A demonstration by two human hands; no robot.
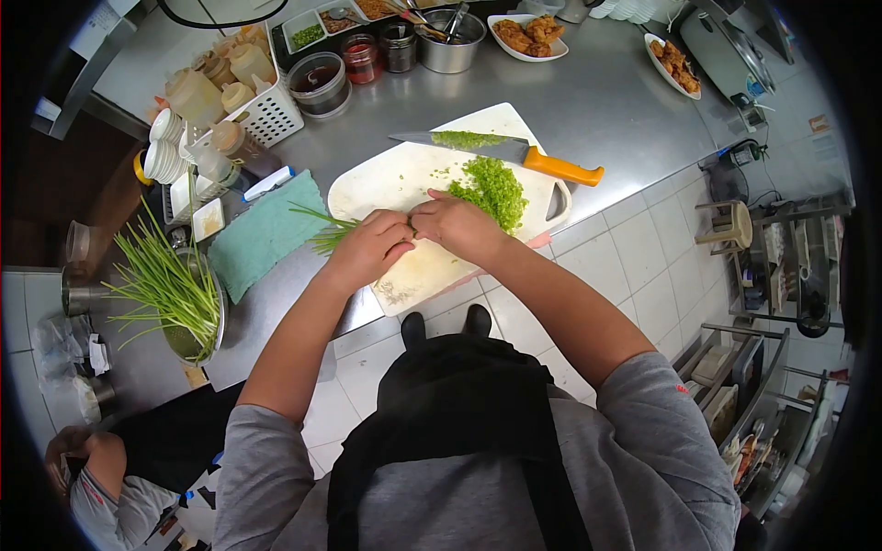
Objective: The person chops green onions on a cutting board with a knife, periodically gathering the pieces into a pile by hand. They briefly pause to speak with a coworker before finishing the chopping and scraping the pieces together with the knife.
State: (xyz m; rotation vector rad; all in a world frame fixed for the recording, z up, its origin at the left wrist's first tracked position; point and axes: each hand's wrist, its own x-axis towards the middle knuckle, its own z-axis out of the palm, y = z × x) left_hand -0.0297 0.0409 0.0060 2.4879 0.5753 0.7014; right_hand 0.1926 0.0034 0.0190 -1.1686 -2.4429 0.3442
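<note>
A small bunch of green onions [329,231] lies over the left edge of the white cutting board [367,188], stalks pointing left. My left hand [372,246] is closed around the bunch. Right against it, my right hand [455,225] has its fingers curled at the other end of the bunch; the stalks between the hands are mostly hidden. Beyond my right hand sits a heap of chopped green onion [494,191]. A knife with an orange handle [562,167] rests flat across the far part of the board, green bits on its blade.
At left, a metal bowl [220,317] holds more long green onions, beside a teal cloth [266,230]. Sauce bottles in a white basket [276,115], jars, a metal pot [450,53] and plates of fried chicken [530,37] line the back. Another person [119,487] is at lower left.
</note>
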